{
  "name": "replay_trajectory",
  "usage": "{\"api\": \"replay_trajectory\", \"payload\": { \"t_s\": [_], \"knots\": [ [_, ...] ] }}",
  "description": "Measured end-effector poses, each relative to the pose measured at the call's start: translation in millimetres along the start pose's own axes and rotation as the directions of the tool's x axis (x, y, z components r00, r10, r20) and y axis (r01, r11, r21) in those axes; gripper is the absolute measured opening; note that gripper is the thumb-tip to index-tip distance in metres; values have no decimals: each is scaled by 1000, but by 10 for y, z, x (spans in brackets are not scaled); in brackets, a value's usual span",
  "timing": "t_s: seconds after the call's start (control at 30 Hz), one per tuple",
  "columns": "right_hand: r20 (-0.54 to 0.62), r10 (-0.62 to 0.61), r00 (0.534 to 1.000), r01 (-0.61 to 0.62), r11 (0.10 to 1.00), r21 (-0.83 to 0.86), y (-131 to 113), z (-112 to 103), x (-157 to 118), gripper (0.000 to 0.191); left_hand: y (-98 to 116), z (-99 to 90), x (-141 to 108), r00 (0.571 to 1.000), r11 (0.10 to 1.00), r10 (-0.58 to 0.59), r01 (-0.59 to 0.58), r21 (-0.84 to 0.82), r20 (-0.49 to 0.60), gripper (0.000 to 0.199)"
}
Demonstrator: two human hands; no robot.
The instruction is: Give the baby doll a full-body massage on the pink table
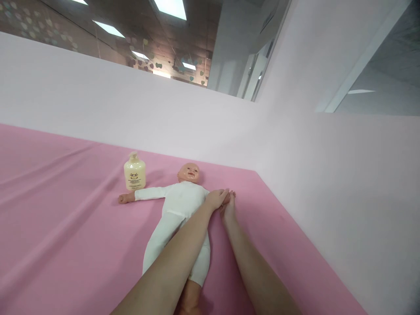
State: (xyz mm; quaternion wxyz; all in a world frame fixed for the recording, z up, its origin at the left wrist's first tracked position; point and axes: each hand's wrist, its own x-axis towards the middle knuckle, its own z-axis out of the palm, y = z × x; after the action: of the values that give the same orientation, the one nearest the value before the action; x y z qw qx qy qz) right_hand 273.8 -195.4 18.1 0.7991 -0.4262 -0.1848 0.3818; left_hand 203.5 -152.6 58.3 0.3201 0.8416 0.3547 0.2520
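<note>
A baby doll (179, 205) in a white bodysuit lies on its back on the pink sheet (65, 227), head toward the far wall. One doll arm stretches out to the left. My left hand (215, 198) and my right hand (229, 209) meet at the doll's other arm, which they mostly cover. Both hands rest on or around that arm; the exact grip is hidden. My left forearm crosses over the doll's legs.
A pale yellow pump bottle (134, 172) stands upright on the sheet just left of the doll's head. Pale walls (328, 183) close the sheet in at the back and on the right. Open pink sheet stretches to the left.
</note>
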Motion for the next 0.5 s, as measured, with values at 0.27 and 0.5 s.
{"api": "replay_trajectory", "payload": {
  "t_s": [0.27,0.5],
  "knots": [
    [-8,48,999,-48,999,10,10,22,-6,32,0,-9,-5,1000,1000,-7,7,-13,-4,68],
    [6,26,1000,-26,1000,2,-6,16,-17,39,14,-7,-8,1000,1000,-21,21,-13,-4,66]
  ]
}}
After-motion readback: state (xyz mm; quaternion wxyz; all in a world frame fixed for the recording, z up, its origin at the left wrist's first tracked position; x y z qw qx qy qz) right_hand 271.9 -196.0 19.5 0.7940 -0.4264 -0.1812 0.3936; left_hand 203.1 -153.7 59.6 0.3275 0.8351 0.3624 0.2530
